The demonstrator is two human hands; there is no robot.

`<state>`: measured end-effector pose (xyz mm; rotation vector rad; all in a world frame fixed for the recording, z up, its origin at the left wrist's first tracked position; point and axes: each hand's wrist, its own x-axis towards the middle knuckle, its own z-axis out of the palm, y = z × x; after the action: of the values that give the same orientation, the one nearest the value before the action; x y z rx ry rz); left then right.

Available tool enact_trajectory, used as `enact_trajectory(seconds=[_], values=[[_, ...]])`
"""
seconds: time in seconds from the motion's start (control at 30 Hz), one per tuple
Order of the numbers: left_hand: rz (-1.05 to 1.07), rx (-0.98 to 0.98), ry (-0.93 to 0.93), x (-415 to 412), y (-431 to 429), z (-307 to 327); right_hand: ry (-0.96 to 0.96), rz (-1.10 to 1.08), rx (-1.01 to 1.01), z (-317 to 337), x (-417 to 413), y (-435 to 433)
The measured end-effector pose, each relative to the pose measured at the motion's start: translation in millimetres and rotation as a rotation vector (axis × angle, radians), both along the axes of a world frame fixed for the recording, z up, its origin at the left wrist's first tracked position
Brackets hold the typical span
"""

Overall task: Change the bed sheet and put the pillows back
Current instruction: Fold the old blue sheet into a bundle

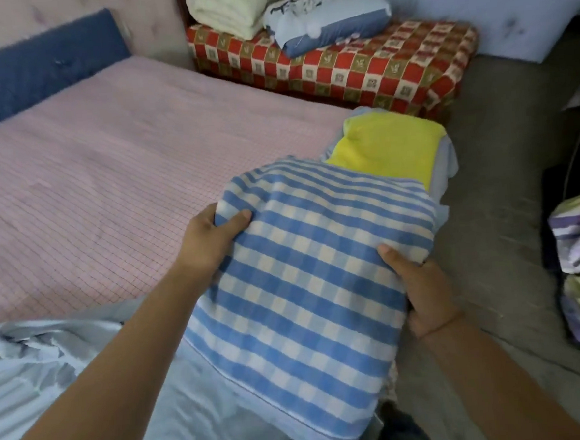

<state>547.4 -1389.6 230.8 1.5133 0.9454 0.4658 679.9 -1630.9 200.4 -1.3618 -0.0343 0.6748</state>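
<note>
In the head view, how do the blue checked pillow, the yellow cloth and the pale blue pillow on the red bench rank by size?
1. blue checked pillow, clearly largest, though nearest the camera.
2. yellow cloth and pale blue pillow look about alike; the pillow lies farther off, so unranked.

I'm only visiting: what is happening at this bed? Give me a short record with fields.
Held: checked pillow
Left hand: grips its far left corner
Right hand: grips its right edge
Beyond it: yellow pillow
Bed: pink mattress showing
Blue sheet: bunched at the near edge
Bench: folded blanket, blue pillow
</note>
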Motion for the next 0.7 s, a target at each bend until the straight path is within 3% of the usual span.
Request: enact_trajectory(seconds=[0.2,0.5,0.63,0.7], values=[[-0.024,0.024,-0.114,162,14,4,-0.132,-0.079,-0.021,14,154,17],[-0.042,0.02,-0.088,405,51,-31,-0.234,-0.113,-0.097,-14,387,53],[-0.072,0.127,0.032,474,70,-71,-0.203,-0.074,-0.168,-55,462,72],[-0.17,0.221,0.257,493,71,-106,-0.148,0.0,-0.294,-88,482,81]])
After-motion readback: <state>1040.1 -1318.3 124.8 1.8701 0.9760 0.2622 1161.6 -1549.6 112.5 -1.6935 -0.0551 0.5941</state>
